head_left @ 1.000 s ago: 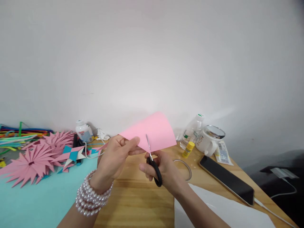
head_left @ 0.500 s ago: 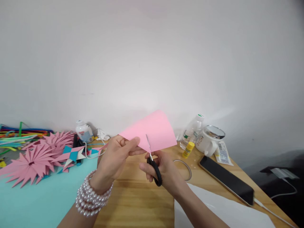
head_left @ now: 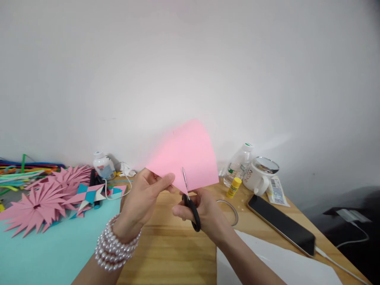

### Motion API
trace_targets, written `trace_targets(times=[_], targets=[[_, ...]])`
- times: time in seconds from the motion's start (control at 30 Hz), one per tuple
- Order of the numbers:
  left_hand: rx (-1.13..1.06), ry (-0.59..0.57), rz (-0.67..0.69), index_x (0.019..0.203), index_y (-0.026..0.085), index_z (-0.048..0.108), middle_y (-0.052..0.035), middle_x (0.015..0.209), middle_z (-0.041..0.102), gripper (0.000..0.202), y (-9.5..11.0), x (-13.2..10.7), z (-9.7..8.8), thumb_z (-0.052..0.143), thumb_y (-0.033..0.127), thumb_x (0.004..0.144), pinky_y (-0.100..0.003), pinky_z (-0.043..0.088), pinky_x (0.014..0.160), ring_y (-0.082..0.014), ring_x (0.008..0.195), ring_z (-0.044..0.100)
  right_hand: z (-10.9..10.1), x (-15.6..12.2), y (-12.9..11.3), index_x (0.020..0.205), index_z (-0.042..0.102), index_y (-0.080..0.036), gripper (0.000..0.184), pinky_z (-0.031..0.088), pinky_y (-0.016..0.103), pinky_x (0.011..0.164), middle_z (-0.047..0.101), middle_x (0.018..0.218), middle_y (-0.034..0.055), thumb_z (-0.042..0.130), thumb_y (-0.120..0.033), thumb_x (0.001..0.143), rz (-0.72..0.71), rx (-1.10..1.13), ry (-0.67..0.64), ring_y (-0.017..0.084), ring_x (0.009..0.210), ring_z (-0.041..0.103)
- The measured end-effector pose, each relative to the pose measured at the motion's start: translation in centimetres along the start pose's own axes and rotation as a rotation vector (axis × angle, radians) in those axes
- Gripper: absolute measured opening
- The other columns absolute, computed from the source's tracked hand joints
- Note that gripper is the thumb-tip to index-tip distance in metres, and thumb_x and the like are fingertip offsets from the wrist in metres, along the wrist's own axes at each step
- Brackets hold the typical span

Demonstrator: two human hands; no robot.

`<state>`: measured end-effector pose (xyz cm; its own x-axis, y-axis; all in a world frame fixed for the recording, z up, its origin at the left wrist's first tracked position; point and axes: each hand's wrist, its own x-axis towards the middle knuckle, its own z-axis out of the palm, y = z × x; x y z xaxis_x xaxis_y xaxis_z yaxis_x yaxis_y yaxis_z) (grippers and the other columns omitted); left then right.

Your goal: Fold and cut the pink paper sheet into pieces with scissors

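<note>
A curved sheet of pink paper (head_left: 190,150) is held up above the wooden table. My left hand (head_left: 148,194), with a pearl bracelet (head_left: 117,245) on its wrist, pinches the sheet's lower left edge between thumb and fingers. The black-handled scissors (head_left: 192,209) are in my right hand (head_left: 208,213), its fingers around the loops. Their blades point up and lie across the lower part of the paper near its bottom edge. How wide the blades stand apart is hard to make out.
Pink folded paper stars (head_left: 38,204) and coloured pipe cleaners (head_left: 26,174) lie left, beside a white bottle (head_left: 103,165). To the right stand a water bottle (head_left: 237,166), glue stick (head_left: 234,187) and mug (head_left: 257,178). A phone (head_left: 282,225) and white paper (head_left: 264,261) lie nearer.
The upper part of the pink paper has bent upward and slightly left. My right thumb has come closer to the scissors' handles, and both hands keep their hold.
</note>
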<state>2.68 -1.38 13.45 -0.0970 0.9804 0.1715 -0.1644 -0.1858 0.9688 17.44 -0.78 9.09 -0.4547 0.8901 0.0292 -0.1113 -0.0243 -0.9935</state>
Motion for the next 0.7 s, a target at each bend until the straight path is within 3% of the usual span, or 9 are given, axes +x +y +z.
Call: trace_targets(times=[0.23,0.4,0.7], targets=[[-0.042,-0.017,-0.005,0.07,0.015,0.057,0.0038,0.055,0.059,0.015,0.2,-0.22,0.31,0.071,0.018,0.067,-0.019,0.04,0.045,-0.0074,0.045,0.053,0.01,-0.15,-0.39,0.088,0.06,-0.022,0.04,0.044,0.025,0.063,0.062,0.073,-0.0014,0.081,-0.031,0.056,-0.053,0.127,-0.086,0.016,0.072,0.057],[0.04,-0.024,-0.013,0.077,0.015,0.056,0.002,0.057,0.063,0.016,-0.21,-0.33,0.13,0.069,0.022,0.071,-0.019,0.038,0.047,-0.0092,0.051,0.057,0.26,-0.01,-0.25,0.082,0.061,-0.021,0.032,0.038,0.023,0.055,0.054,0.061,-0.0043,0.079,-0.031,0.058,-0.07,0.117,-0.046,0.012,0.057,0.047],[0.043,-0.028,0.001,0.078,0.015,0.055,0.0019,0.056,0.064,0.018,-0.23,-0.42,0.46,0.069,0.023,0.07,-0.02,0.04,0.051,-0.0101,0.051,0.058,0.29,0.01,-0.16,0.079,0.062,-0.021,0.028,0.028,0.022,0.048,0.048,0.056,-0.0058,0.078,-0.029,0.058,-0.053,0.069,0.014,0.01,0.052,0.038]])
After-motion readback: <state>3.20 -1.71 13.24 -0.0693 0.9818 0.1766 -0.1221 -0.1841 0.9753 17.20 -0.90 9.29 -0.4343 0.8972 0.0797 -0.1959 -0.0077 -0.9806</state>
